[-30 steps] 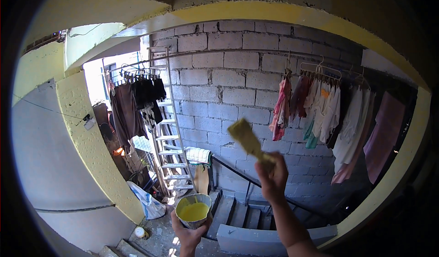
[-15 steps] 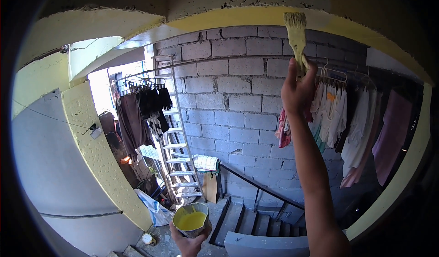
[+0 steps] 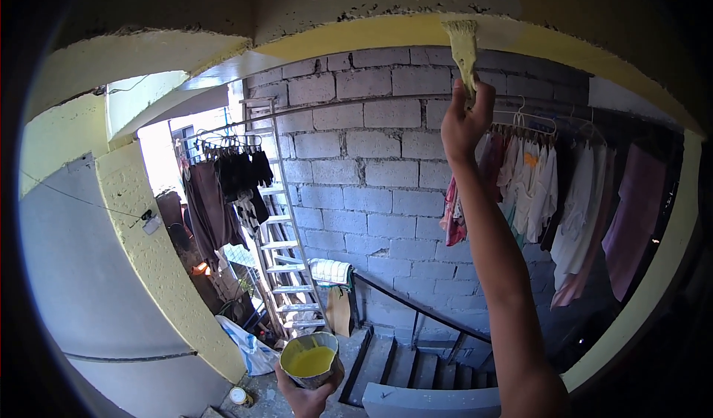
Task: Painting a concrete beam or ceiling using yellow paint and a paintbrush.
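Raised high at the upper right, my right hand (image 3: 468, 124) grips a paintbrush (image 3: 464, 52) by its handle. The brush is smeared with yellow paint, and its bristles point up against the underside of a beam (image 3: 356, 35) that carries a yellow band. Low in the view, my left hand (image 3: 306, 397) holds a tub (image 3: 333, 373) from below and the side. Yellow paint (image 3: 310, 361) lies inside the tub, and some coats its inner wall.
A metal ladder (image 3: 290, 269) leans near the block wall (image 3: 371, 147). Clothes hang at left (image 3: 204, 202) and right (image 3: 535, 188). Stairs (image 3: 423, 370) with a black handrail (image 3: 401, 299) lie below. A white sack (image 3: 245, 347) and a small can (image 3: 239, 396) sit on the floor.
My right hand and the brush have shifted left along the yellow band. The view has turned slightly, and the tub in my left hand stays in about the same place.
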A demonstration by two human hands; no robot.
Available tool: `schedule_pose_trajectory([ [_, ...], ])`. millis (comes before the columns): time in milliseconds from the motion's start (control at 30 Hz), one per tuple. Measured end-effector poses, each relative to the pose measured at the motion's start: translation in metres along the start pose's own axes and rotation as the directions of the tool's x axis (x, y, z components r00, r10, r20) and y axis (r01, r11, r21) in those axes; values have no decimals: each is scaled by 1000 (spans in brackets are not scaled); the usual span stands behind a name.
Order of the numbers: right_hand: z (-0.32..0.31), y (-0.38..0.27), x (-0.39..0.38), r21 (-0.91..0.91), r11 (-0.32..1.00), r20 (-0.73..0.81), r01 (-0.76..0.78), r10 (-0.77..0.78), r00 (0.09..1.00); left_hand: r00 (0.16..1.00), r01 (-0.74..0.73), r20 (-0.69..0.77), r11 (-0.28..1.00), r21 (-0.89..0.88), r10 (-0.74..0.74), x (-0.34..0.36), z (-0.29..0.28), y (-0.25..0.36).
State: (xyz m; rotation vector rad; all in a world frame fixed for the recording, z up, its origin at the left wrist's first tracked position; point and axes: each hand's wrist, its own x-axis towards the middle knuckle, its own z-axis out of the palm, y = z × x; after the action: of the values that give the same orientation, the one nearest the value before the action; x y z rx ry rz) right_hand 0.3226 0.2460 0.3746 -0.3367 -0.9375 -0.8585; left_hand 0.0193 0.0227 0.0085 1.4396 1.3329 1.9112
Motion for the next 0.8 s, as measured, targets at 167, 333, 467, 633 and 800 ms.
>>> schedule_pose_trajectory([
  [167, 5, 11, -11, -37, 995, 9, -87, 88, 996, 998, 54, 41, 998, -42, -52, 1, 3, -3],
  [333, 10, 25, -18, -125, 981, 19, -152, 155, 988, 998, 62, 41, 988, -144, -57, 2, 9, 6],
  [467, 14, 29, -24, -158, 949, 36, -272, 281, 959, 998, 56, 34, 996, -66, -54, 0, 7, 5],
  [633, 14, 26, -34, -246, 917, 87, -313, 343, 935, 997, 72, 6, 993, -94, -71, -2, 6, 12],
  [800, 11, 17, -33, -230, 913, 92, -337, 365, 927, 995, 101, 17, 995, -13, -101, -3, 2, 15],
])
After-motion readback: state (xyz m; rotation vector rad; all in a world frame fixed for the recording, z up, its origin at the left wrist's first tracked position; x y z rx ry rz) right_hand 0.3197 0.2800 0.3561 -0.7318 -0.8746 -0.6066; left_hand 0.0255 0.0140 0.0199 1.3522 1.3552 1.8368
